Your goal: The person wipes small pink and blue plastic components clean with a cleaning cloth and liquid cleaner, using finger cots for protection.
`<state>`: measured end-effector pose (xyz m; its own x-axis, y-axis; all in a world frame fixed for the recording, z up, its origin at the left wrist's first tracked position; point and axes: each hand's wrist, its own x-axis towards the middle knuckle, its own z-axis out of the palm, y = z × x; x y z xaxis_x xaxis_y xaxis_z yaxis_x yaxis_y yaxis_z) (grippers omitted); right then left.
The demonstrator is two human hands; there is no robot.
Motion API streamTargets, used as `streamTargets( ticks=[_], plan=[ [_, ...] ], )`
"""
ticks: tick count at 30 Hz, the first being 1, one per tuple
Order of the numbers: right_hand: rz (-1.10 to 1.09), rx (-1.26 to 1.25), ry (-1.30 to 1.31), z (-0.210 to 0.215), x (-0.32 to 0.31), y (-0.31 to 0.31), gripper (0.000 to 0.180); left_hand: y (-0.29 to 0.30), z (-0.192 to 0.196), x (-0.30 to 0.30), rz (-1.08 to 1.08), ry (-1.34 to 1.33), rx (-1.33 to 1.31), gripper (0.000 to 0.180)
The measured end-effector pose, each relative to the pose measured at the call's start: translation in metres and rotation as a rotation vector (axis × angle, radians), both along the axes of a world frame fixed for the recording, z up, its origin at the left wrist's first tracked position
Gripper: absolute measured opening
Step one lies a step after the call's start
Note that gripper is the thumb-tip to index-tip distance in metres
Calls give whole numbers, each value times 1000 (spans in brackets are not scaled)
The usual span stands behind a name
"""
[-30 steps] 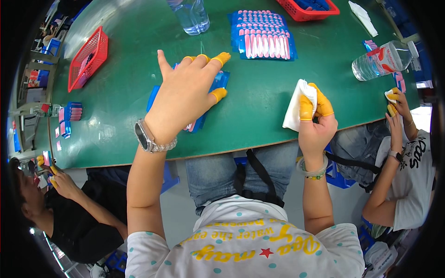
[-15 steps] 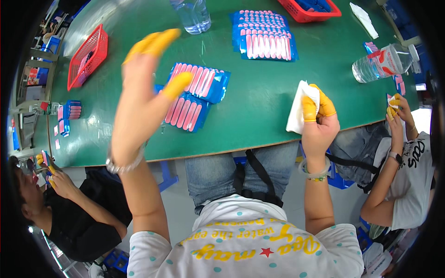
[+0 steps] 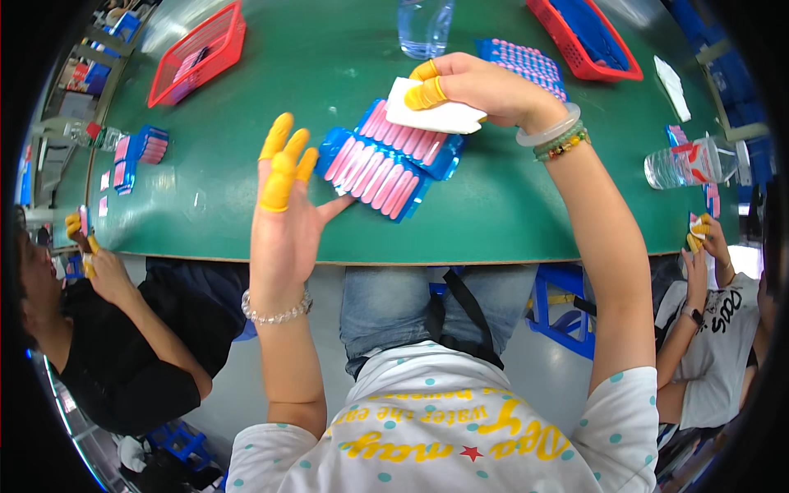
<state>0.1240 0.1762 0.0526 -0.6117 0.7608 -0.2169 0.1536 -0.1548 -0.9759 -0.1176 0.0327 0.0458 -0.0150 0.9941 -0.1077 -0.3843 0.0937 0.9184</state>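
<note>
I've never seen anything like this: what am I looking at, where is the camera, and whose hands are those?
There is no machine arm here, just a person wearing a wide camera on the head. It looks down, so edges seem bent. The left hand and right hand are the wearer's own, with yellow covers on some fingers. The right holds a folded white cloth over blue-and-pink packs; the left is open and empty beside them. They lie on a green table, which also bears red baskets and clear bottles. The person in black at the left is someone else.
</note>
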Motion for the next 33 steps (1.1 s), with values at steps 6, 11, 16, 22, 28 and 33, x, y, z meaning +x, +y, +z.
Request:
streamTargets(
  ticks=[6,11,16,22,28,33],
  plan=[
    [96,-2,-99,1,-5,8,33,6,10,7,-73,32,49,72],
    [58,39,-118,12,3,2,37,2,14,5,-45,89,22,69],
    [-154,-256,749,-6,47,-63,40,37,6,-35,103,1044,383,57],
    [-353,-709,795,-23,25,-121,37,64,-10,-20,-137,930,281,58],
    [-372,-746,893,-27,17,-108,37,60,0,1,-168,851,242,61],
    [-399,-677,828,-12,22,-117,37,62,-4,-12,-224,865,259,64]
  ],
)
